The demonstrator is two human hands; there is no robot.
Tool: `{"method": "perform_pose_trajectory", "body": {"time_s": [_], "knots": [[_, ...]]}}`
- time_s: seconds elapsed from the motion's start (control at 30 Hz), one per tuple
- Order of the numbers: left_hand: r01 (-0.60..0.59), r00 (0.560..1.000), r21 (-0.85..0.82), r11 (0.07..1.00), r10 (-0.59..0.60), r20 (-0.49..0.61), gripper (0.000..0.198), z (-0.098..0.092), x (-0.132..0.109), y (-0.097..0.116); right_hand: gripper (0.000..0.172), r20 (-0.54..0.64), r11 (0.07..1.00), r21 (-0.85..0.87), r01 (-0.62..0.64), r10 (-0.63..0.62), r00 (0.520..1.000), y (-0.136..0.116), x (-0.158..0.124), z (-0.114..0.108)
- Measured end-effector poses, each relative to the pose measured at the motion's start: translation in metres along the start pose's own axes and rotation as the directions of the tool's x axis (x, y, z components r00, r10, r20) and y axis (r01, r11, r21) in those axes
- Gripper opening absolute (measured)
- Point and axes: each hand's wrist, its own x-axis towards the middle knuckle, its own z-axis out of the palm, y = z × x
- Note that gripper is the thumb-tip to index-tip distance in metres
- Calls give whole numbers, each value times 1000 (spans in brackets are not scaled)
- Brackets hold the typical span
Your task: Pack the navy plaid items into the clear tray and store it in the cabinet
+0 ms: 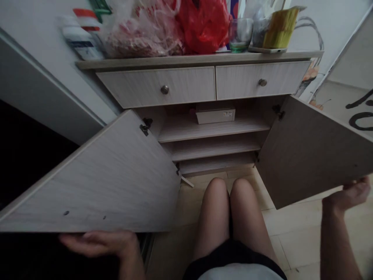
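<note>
A low, pale wood-grain cabinet stands in front of me with both doors swung outward. At the near edge of the left cabinet door [116, 175], my left hand [101, 242] grips with its fingers partly hidden behind the panel. My right hand [351, 196] is curled at the lower outer edge of the right cabinet door [317, 155], its fingertips partly out of sight. Between the doors, a white box [215, 116] with a small label sits on the upper shelf [180, 130]. Two lower shelves show beneath it.
Two drawers with round knobs [164, 90] run above the doors. On the cabinet top stand white bottles [80, 42], a clear plastic bag [136, 35], a red bag [204, 27], a glass [240, 35] and a yellow container [281, 29]. My knees are between the doors, above a tiled floor [287, 229].
</note>
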Motion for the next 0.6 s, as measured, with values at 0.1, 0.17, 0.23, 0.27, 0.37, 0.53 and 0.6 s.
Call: {"method": "perform_pose_trajectory", "body": {"time_s": [0.1, 0.17, 0.23, 0.27, 0.37, 0.53, 0.6], "knots": [[-262, 961, 25, 965, 263, -90, 57, 20, -25, -5, 41, -182, 946, 45, 321, -308, 934, -22, -44, 22], [-332, 942, -79, 940, 326, -78, 54, 49, -41, -2, 42, -119, 896, 180, 406, -390, 913, -37, -71, 49], [-311, 946, -240, 920, 325, 20, 49, 89, -55, 4, 40, 118, 882, 336, 331, -388, 914, -50, -90, 88], [-267, 942, -295, 918, 313, 120, 47, 113, -60, 8, 41, 254, 890, 378, 254, -363, 896, -55, -97, 113], [-99, 844, -335, 937, 257, 471, 52, 193, -68, 20, 45, 591, 916, 400, 22, -276, 758, -67, -109, 199], [109, 535, -165, 980, 82, 841, 57, 330, -76, 47, 53, 886, 966, 137, -222, -19, 463, -90, -122, 345], [135, 412, -86, 987, 23, 911, 63, 376, -80, 61, 54, 919, 969, 62, -237, 37, 394, -102, -127, 386]]}}
